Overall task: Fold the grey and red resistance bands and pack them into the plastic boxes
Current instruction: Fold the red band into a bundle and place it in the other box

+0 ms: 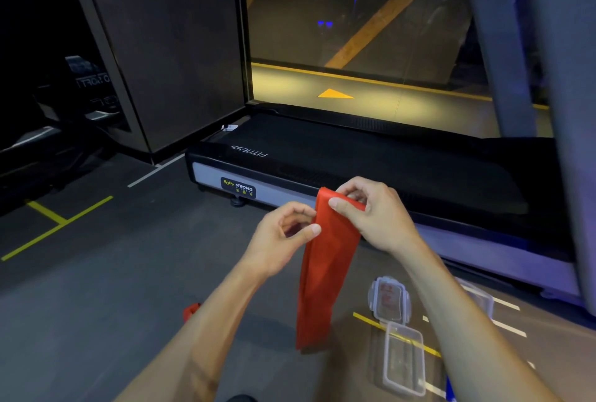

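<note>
I read "BODY STRONG" and "FITNESS" on the treadmill point(354, 159). My left hand point(283, 233) pinches the red band point(325, 272) at its edge, my right hand point(371, 211) pinches the top fold — the band hangs above the floor point(113, 272). Two clear boxes point(404, 359) lie on the floor, one holding something red.

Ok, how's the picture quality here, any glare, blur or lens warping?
Head view: dim overall, with a bright yellow strip on the floor behind the glass; wide-angle lens bends the treadmill edges; hands and red band fairly sharp, clear plastic boxes soft, low contrast.
</note>
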Motion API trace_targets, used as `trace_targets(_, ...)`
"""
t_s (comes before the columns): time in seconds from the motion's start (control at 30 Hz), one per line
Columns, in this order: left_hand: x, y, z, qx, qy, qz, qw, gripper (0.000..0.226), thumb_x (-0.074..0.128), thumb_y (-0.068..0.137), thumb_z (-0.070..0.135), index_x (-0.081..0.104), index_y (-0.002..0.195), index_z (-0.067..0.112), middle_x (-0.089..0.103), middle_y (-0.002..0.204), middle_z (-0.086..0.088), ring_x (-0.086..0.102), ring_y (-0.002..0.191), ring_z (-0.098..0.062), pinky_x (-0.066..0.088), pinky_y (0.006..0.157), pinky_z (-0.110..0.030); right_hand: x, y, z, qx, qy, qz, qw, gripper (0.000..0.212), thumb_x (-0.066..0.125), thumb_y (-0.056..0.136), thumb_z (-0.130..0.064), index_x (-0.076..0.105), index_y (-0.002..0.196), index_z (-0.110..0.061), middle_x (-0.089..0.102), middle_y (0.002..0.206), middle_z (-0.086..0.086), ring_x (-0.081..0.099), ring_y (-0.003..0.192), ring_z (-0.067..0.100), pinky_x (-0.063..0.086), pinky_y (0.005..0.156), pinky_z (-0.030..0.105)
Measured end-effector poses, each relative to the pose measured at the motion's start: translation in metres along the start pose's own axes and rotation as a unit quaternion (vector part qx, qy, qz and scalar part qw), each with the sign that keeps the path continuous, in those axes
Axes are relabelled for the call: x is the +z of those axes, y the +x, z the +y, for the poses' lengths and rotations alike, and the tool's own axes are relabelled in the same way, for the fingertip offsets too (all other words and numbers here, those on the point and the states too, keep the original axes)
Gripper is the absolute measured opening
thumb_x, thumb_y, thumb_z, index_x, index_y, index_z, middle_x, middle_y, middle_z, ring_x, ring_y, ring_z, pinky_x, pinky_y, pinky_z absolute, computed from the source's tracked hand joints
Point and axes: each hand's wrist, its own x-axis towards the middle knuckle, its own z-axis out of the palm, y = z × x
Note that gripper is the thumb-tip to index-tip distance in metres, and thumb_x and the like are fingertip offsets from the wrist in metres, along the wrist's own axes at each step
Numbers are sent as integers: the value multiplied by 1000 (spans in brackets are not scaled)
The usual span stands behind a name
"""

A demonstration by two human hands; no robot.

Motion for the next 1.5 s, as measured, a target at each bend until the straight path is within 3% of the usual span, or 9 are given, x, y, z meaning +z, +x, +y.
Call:
trace_targets(0.13,5,4,-1,6,8,33,999,14,78,87,3,69,93,13,74,86,7,69,86,-6,53,84,-21,0,0,-2,-3,8,-5,1000,10,77,87,-36,72,90,-28,72,87,-6,66,86,8,51,73,27)
trace_targets(0.47,8,9,-2,1,-8,38,999,13,77,89,7,67,82,13,68,75,2,61,73,-8,48,72,-19,0,2,-1,13,7,34,999,10,78,86,-32,73,93,-26,72,92,-9,64,93,4,50,81,24)
trace_targets(0.6,10,10,-4,-12,-20,15,1000,13,76,91,15,64,85,15,61,71,1,56,71,-9,45,74,-25,0,2,1,23,19,28,999,9,77,88,-32,73,93,-25,72,94,-9,64,95,4,48,79,23)
trace_targets(0.77,12,10,-2,-13,-71,2,997,19,74,86,24,68,104,23,63,71,-4,60,76,-17,49,87,-37,-3,3,7,43,71,8,997,9,77,88,-34,73,87,-26,74,89,-6,68,90,11,54,79,35)
trace_targets(0.87,15,9,-1,-8,-73,-24,997,10,70,89,23,75,97,20,64,79,-9,61,80,-19,50,84,-36,-5,2,10,60,100,-5,993,20,74,82,-45,74,87,-26,75,87,-2,70,84,17,54,75,39)
trace_targets(1.0,19,5,4,-41,-105,-48,992,9,67,93,18,74,88,19,62,75,-2,56,71,-9,49,74,-23,-8,-2,12,78,144,-26,986,13,76,92,-30,74,89,-18,76,84,1,66,74,10,50,72,33)
trace_targets(1.27,30,6,5,-84,-137,-32,986,21,59,97,11,61,76,16,50,72,-6,45,66,-15,36,66,-31,-9,-9,5,117,169,-88,975,29,66,98,-33,73,78,-15,61,70,-1,51,69,14,37,70,35)
trace_targets(1.4,30,5,1,-60,-90,-16,994,15,65,91,28,68,76,24,51,77,-11,43,74,-24,37,75,-42,-11,-12,4,119,181,-113,970,41,60,103,-27,63,82,8,53,72,6,48,65,10,37,67,28)
trace_targets(1.5,29,5,0,-44,-63,-7,997,13,66,90,30,71,78,28,55,76,-4,47,76,-22,39,76,-41,-11,-12,4,119,184,-140,966,53,55,105,-35,55,79,11,50,71,10,44,66,18,36,68,33)
